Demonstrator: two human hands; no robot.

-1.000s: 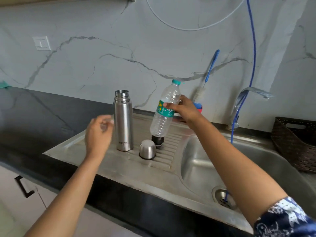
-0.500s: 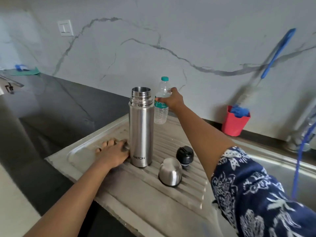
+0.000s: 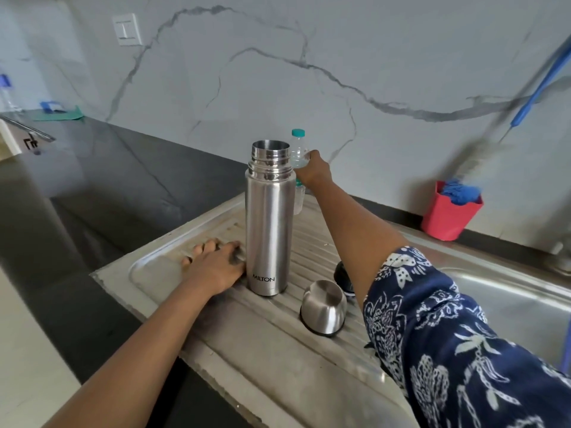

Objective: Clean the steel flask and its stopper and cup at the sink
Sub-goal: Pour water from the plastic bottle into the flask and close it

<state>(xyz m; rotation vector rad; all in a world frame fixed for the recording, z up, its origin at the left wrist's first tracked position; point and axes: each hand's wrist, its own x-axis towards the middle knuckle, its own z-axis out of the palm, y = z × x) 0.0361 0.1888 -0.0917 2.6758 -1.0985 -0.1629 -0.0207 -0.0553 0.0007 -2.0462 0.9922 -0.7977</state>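
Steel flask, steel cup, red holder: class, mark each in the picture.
steel flask [image 3: 268, 230], head view, middle of body.
steel cup [image 3: 323, 307], head view, domed side.
red holder [image 3: 445, 218], head view, front wall.

Steel flask [image 3: 268, 230]: brushed stainless steel, satin sheen.
Cup [image 3: 324, 307]: same brushed steel, smooth.
Stopper [image 3: 343, 273]: glossy black plastic.
Water bottle [image 3: 299, 152]: clear plastic, teal plastic cap.
Drainboard [image 3: 262, 350]: dull ribbed steel, streaked.
Countertop [image 3: 123, 180]: dark stone, faint gloss.
Holder [image 3: 445, 220]: matt red plastic.
Sleeve [image 3: 448, 350]: printed cloth.

The plastic bottle [image 3: 298, 153] is now upright behind the flask [image 3: 268, 223], the left hand [image 3: 216, 268] down on the drainboard [image 3: 247, 335].
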